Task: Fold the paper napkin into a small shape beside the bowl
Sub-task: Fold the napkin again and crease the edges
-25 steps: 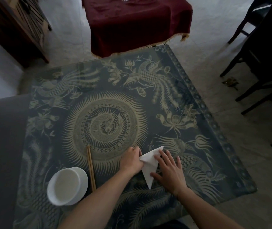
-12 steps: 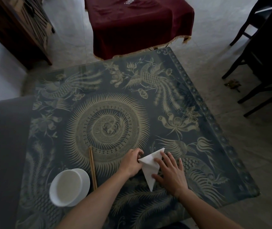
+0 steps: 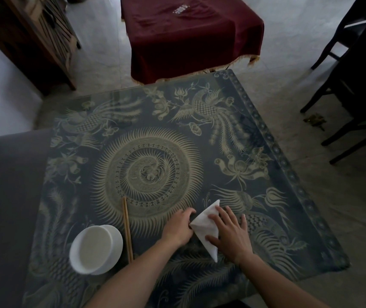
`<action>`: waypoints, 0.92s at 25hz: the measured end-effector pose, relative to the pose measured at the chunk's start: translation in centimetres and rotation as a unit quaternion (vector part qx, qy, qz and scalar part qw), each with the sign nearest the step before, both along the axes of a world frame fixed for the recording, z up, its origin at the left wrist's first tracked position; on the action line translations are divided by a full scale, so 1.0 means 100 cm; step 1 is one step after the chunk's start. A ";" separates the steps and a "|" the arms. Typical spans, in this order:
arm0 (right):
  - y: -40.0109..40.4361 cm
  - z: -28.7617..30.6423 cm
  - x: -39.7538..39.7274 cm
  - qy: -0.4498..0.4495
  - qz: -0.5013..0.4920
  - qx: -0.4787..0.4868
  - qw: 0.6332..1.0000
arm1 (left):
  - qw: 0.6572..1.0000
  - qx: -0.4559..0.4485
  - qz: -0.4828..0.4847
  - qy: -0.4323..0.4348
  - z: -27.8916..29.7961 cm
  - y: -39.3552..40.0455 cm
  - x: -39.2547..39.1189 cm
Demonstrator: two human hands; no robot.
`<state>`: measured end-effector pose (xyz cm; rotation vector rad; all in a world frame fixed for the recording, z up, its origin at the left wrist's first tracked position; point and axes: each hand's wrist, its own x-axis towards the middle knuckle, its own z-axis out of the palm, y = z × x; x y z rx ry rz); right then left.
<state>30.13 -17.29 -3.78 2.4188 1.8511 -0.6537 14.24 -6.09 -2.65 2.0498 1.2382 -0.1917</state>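
A white paper napkin (image 3: 204, 225), folded into a long triangle, lies flat on the patterned table (image 3: 146, 170) near its front edge. My left hand (image 3: 178, 226) pinches the napkin's left corner with curled fingers. My right hand (image 3: 231, 233) lies flat on the napkin's right side, fingers spread, pressing it down and hiding part of it. A white bowl (image 3: 95, 248) stands at the front left, well apart from the napkin.
A pair of wooden chopsticks (image 3: 127, 227) lies between the bowl and my left hand. Beyond the table stand a table with a dark red cloth (image 3: 191, 34), a wooden cabinet (image 3: 33, 38) at the back left and dark chairs (image 3: 355, 74) at the right.
My right hand has slid a little further over the napkin. The camera has tilted slightly, so everything sits lower in view. The napkin stays in place.
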 end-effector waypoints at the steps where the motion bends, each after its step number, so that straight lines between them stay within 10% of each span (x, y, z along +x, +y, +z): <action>1: 0.000 0.000 0.000 0.000 0.001 0.000 1.000 | 1.000 0.003 0.002 -0.004 0.000 -0.002 0.000; 23: -0.001 0.005 0.001 0.024 0.029 0.105 0.994 | 0.964 -0.075 0.124 -0.221 0.020 -0.010 0.005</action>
